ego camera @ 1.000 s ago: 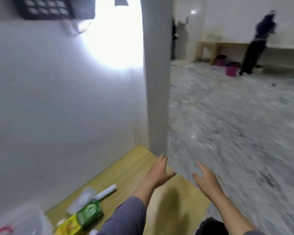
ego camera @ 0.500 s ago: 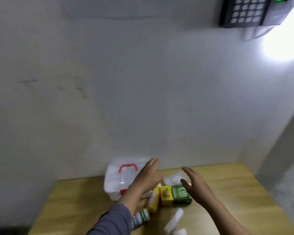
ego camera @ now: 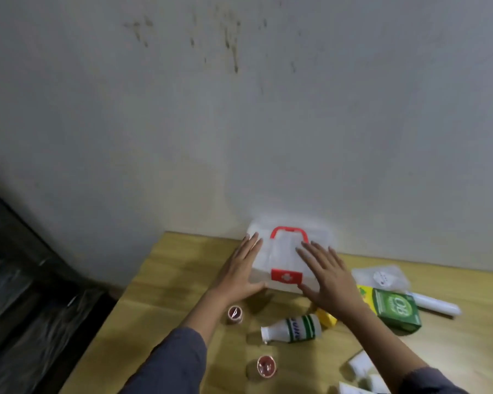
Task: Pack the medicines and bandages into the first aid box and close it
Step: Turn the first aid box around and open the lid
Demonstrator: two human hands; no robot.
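A clear plastic first aid box (ego camera: pixel 285 251) with a red handle and red latch stands closed at the back of the wooden table (ego camera: pixel 168 280), against the wall. My left hand (ego camera: pixel 242 271) lies flat on its left side, fingers spread. My right hand (ego camera: pixel 328 277) rests flat on its right side. In front lie a white bottle (ego camera: pixel 292 329) with a green label, on its side, a yellow box (ego camera: pixel 326 318), a green and yellow box (ego camera: pixel 393 305), a white tube (ego camera: pixel 436 304), a clear packet (ego camera: pixel 382 277) and two small reddish rolls (ego camera: pixel 235 314) (ego camera: pixel 266 366).
White packets (ego camera: pixel 362 365) lie at the table's front right. The table's left edge drops to a dark floor (ego camera: pixel 26 308). A grey wall (ego camera: pixel 239 109) rises right behind the box.
The view has swung from the room and pillar to the table. Both hands have moved forward from the air onto the first aid box.
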